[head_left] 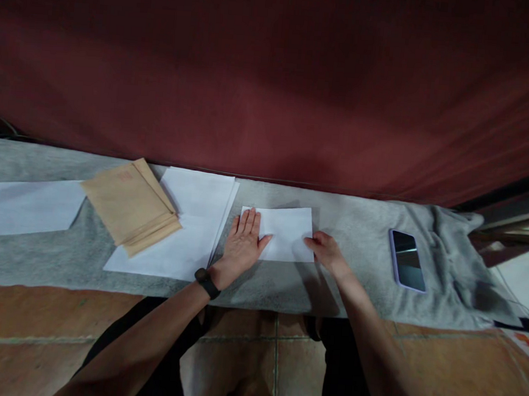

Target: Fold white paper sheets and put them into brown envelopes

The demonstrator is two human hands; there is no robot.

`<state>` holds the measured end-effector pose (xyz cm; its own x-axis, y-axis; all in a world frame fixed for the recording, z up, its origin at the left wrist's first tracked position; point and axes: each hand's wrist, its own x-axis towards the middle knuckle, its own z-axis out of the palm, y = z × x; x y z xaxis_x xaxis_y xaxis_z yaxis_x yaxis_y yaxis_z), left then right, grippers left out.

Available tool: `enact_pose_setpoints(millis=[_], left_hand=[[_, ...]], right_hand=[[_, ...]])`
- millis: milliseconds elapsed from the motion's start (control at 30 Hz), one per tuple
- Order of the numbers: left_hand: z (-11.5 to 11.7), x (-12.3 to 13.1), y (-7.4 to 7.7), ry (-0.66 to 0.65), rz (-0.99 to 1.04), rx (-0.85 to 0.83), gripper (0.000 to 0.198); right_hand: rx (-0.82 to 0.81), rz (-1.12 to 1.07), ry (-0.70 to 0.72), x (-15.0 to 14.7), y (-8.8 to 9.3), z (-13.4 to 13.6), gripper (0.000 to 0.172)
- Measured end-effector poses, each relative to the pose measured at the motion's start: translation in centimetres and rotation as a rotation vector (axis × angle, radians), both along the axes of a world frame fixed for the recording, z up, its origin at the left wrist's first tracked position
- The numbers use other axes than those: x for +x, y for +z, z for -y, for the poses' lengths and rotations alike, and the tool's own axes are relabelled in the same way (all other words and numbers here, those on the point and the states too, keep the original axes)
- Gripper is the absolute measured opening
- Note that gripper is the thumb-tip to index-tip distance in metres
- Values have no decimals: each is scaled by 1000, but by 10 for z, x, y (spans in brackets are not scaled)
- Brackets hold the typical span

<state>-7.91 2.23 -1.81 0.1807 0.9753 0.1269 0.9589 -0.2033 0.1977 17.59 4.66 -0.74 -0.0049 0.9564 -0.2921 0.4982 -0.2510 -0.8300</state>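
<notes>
A folded white sheet of paper [287,230] lies on a grey cloth [344,283]. My left hand [242,242] rests flat on the sheet's left end, fingers stretched out, a black watch on the wrist. At the sheet's right edge, my right hand [327,250] has its fingers curled and pinches or presses the paper's lower right corner.
A stack of white sheets [189,228] lies left of my hands, with several brown envelopes [129,205] on its left part. Another white envelope or sheet [21,206] is at the far left. A purple phone [407,260] lies at the right. A dark red curtain [273,83] hangs behind.
</notes>
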Motion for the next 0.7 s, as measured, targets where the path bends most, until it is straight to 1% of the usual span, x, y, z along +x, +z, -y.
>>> enact_pose_setpoints(millis=[67,133,200,267,333,367,500,567,633,700], left_hand=[[3,3,6,-28,37,25,70],[7,7,15,-89,110,59,65],[13,11,25,-138,234,90,57],[17,14,33,-120,411,98,45],[19,15,36,-42,634,46,30],[19,15,35,11,766,-18,26],[12,16,26,289,1407,-422,31],[8,16,23,396,1674,-578,30],[5,15,23,434,1838,-646,27],[3,13,23,433,1924,-652,28]], right_hand=[[5,-34,-23,-1,-2,0,26],[6,-128,-69,-3,-3,1,28],[-5,-289,-136,-6,-1,3,33],[-20,-442,-202,-8,1,6,38],[-31,-528,-236,-11,4,10,42],[-40,-559,-238,-12,4,12,43],[-90,-645,-191,-18,5,19,48],[-94,-657,-182,-20,5,21,49],[-94,-665,-164,-22,5,22,50],[-103,-670,-123,-23,5,23,52]])
